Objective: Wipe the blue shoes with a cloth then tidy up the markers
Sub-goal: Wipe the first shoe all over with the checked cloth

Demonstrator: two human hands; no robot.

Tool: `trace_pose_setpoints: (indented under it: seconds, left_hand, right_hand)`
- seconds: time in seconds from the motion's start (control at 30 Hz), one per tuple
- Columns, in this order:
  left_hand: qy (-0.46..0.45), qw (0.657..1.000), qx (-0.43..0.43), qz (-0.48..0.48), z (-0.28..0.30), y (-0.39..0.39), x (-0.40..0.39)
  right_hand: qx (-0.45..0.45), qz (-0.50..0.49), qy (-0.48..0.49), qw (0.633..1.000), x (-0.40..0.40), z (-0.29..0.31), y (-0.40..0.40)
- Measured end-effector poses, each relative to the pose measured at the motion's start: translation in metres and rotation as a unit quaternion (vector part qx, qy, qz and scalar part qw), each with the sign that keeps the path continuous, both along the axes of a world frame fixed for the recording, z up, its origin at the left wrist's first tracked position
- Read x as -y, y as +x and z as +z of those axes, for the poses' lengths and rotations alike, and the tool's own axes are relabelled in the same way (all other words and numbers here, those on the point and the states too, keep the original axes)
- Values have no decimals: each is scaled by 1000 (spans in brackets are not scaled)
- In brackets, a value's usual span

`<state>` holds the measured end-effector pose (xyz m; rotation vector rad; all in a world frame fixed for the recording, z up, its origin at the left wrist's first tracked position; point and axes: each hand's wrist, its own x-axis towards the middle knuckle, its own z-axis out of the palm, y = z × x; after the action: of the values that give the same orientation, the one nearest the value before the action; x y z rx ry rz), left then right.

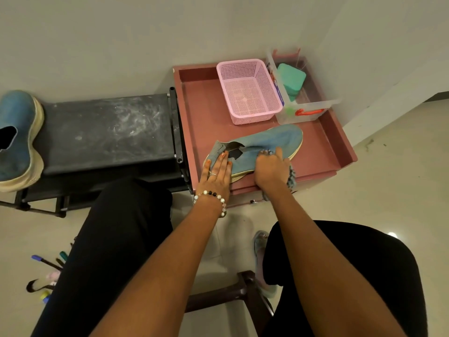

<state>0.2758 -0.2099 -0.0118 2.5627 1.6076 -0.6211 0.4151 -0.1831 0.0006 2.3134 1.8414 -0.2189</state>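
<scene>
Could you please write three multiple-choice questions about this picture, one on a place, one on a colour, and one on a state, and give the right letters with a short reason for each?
1. Where does the second blue shoe lie?
A. On the dark bench
B. Inside the pink basket
C. On the floor by the markers

2. What colour is the basket on the reddish tray?
A. Green
B. Pink
C. Black

3. What is the right hand doing?
A. Hanging free and holding nothing
B. Lifting the clear box
C. Gripping a cloth against the shoe

Answers:
1 A: it rests on the dark bench, left of the tray.
2 B: its mesh walls are pink.
3 C: the fingers curl round the cloth, pressed on the blue shoe, while the left hand rests flat on the heel end.
</scene>
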Motion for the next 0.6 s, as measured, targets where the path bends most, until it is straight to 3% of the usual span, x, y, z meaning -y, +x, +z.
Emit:
trace_pose_setpoints:
  seconds: [0.17,0.33,0.47,0.53,0.6]
  left_hand:
    - [-5,1000,-3,-8,-1,-1,0]
    - [0,1000,-8,-4,-2,0,-1]
    - [1,1000,-4,0,-7,-1,-3]
    - [-11,1000,1,-4,-7,-2,-2]
    - [-6,1000,12,-11,-6,-2,-2]
  right_hand:
    - [-116,97,-33,988,14,-6,0]
    - [-60,51,-10,997,10,-1,5]
    - [-132,22,32,991,27,2,-35]
    - [-191,41,6,981,31,-2,-20]
    - [-173,43,-22,984,35,0,8]
